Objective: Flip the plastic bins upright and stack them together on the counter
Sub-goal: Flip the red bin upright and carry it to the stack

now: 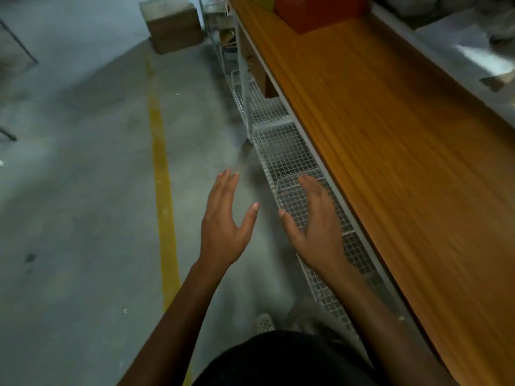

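An orange plastic bin (317,12) stands at the far end of the wooden counter (404,151), cut off by the top edge of the frame. A yellow-green bin (263,0) shows just to its left, mostly out of view. My left hand (225,218) is held out over the floor, palm inward, fingers apart, holding nothing. My right hand (313,221) is beside it, over the wire shelf below the counter edge, also spread and empty. Both hands are far from the bins. The picture is blurred by motion.
A white wire-mesh shelf (284,151) runs under the counter's left edge. A cardboard box (174,23) sits on the concrete floor far ahead. A yellow painted line (163,190) runs along the floor. My shoe (264,323) shows near the bottom.
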